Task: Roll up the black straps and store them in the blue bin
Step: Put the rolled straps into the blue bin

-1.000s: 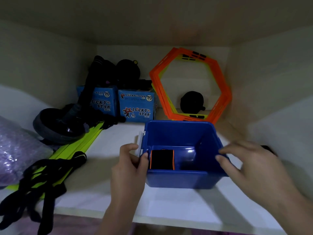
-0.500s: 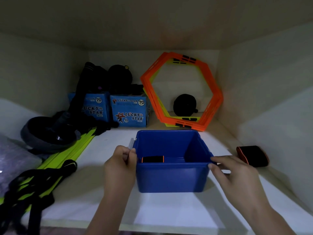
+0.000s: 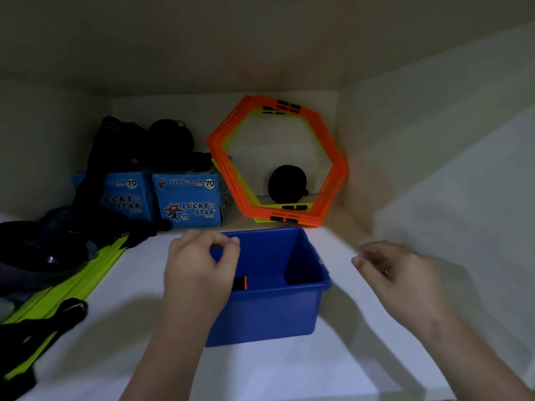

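One orange-edged rolled black strap (image 3: 240, 283) sits in the blue plastic bin (image 3: 266, 316), whose left rim the left hand (image 3: 197, 273) grips with curled fingers (image 3: 228, 241); loose black straps (image 3: 66, 311) lie leftward, nearer that hand than the empty, loosely curled right hand (image 3: 396, 273).

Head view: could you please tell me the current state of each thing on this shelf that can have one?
blue bin: upright, open-topped, on the shelf.
rolled strap: inside the bin, partly hidden.
loose black straps: unrolled, lying at the left.
left hand: grips the bin's left rim.
right hand: blurred, fingers curled, apart from the bin; grip unclear.
orange hexagon rings: standing, leaning at the back wall.
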`<action>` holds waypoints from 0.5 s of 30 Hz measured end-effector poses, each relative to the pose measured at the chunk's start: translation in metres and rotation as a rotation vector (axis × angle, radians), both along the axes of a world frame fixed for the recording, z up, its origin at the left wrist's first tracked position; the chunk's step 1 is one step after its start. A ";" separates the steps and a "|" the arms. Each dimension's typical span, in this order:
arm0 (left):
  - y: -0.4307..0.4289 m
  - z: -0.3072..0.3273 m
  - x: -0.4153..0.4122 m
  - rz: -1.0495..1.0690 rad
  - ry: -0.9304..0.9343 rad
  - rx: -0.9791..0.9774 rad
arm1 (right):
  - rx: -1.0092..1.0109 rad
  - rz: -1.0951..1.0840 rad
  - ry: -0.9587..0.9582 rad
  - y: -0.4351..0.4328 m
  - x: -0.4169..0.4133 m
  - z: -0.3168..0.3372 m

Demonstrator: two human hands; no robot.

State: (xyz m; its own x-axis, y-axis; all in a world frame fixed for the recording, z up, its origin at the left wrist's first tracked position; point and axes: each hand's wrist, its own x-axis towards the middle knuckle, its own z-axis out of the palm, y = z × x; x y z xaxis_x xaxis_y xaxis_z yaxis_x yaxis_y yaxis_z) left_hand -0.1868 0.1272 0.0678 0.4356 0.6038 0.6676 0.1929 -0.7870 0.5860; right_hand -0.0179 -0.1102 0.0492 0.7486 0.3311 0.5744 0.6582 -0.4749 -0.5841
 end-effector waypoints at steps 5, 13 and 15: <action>-0.043 0.019 0.059 -0.159 0.141 -0.083 | -0.051 -0.044 0.045 -0.021 0.031 0.016; -0.131 0.023 0.166 -0.387 0.303 -0.036 | -0.435 -0.192 0.162 -0.043 0.102 0.010; -0.152 0.016 0.196 -0.401 0.375 -0.008 | -0.497 -0.203 0.167 -0.046 0.118 0.001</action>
State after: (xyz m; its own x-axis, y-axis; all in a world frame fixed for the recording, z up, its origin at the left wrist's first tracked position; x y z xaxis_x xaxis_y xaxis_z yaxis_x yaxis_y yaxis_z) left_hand 0.0090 -0.0253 0.0835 0.8399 0.3462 0.4180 0.0759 -0.8374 0.5412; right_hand 0.1001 -0.1559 0.0504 0.8930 0.3713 0.2544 0.4426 -0.8272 -0.3461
